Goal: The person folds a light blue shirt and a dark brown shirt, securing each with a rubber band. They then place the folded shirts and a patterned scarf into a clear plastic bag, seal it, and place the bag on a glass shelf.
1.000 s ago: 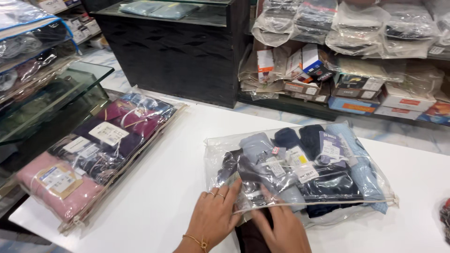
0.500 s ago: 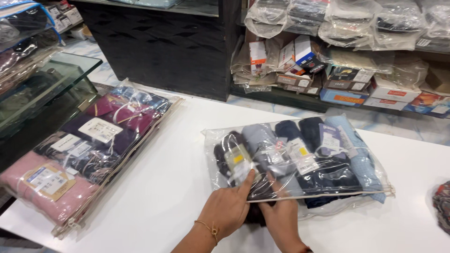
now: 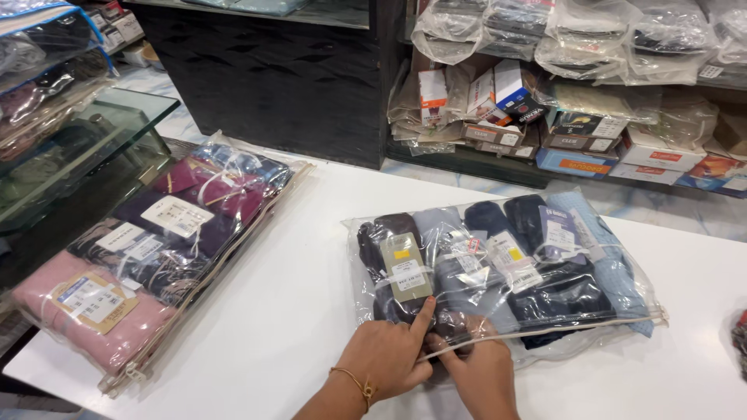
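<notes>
A clear plastic zip bag (image 3: pixel 622 292) lies on the white counter (image 3: pixel 296 311), packed with folded dark, grey and light-blue garments with paper tags (image 3: pixel 405 268). My left hand (image 3: pixel 385 358), with a thin gold bracelet at the wrist, rests on the bag's near left corner, its index finger pressing the dark garment through the plastic. Beside it, touching it, my right hand (image 3: pixel 478 365) pinches the bag's zip edge, fingers curled around the seam. The fingertips of both hands are partly hidden in the plastic.
A second clear bag (image 3: pixel 156 249) of pink, purple and dark garments lies at the counter's left end. A glass-topped case (image 3: pixel 70 155) stands further left. Shelves with boxes (image 3: pixel 576 140) and wrapped bundles (image 3: pixel 591 39) line the back. A dark item (image 3: pixel 739 338) shows at the right edge.
Both hands have drawn together from lying flat on the bag to gripping its near zip edge. The bag now lies flatter and more spread out.
</notes>
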